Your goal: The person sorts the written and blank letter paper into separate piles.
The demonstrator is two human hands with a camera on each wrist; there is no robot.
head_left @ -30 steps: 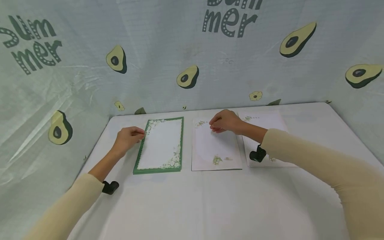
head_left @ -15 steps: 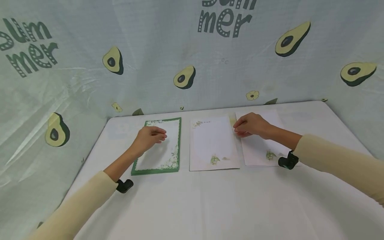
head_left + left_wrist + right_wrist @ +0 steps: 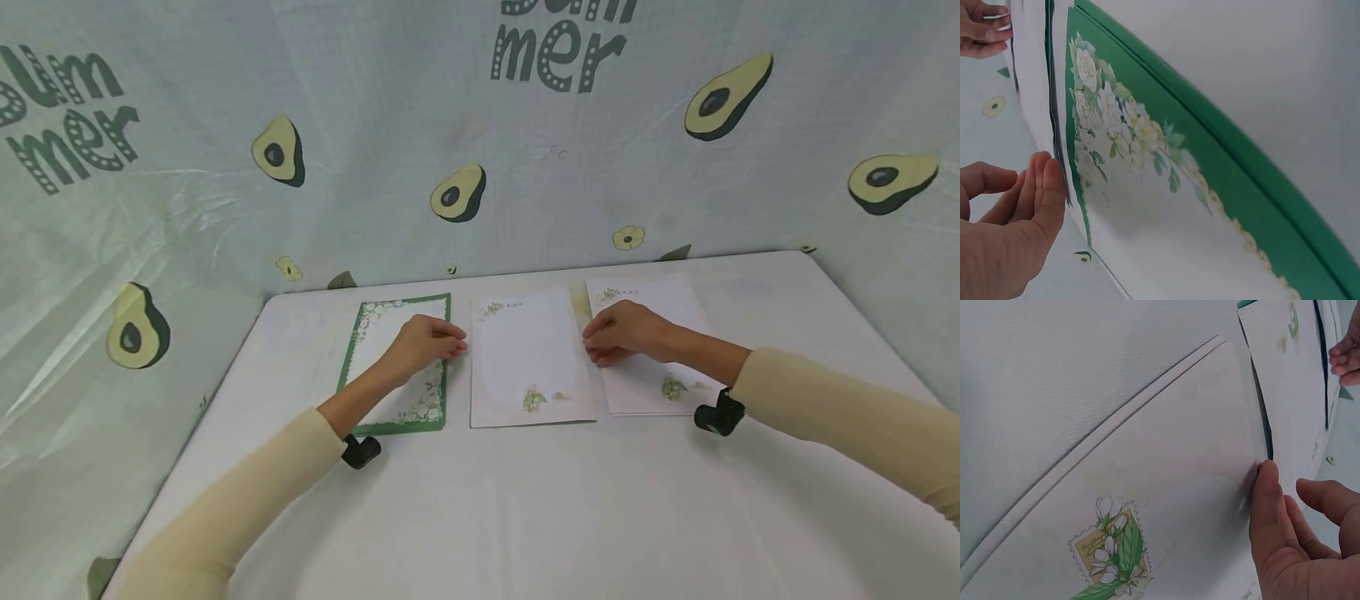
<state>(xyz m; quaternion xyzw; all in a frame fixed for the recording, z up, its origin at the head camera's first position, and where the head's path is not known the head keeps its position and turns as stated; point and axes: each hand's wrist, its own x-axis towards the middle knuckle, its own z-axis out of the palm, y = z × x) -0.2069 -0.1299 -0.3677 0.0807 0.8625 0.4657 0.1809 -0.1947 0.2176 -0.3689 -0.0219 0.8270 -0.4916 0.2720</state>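
Note:
Three stacks of decorated paper lie side by side: a green-bordered stack (image 3: 438, 423) on the left, a middle stack (image 3: 525, 358) with small floral prints, and a similar right stack (image 3: 660, 292). My left hand (image 3: 427, 343) reaches over the green-bordered stack, its fingertips right at the middle stack's left edge. Thumb and fingers stand apart in the left wrist view, with nothing between them. My right hand (image 3: 622, 333) is between the middle and right stacks, fingertips at the neighbouring edges. The right wrist view shows its thumb spread away from the fingers. It covers part of the right stack.
The stacks lie on a white-covered table (image 3: 525, 517). A pale curtain (image 3: 360, 100) printed with avocados and lettering rises behind the table and along its sides. A black wrist camera (image 3: 362, 451) is on the left wrist, another wrist camera (image 3: 718, 413) on the right.
My left hand has moved right, from the green-bordered stack's left edge across to the middle stack. My right hand has moved right from over the middle stack to its right edge.

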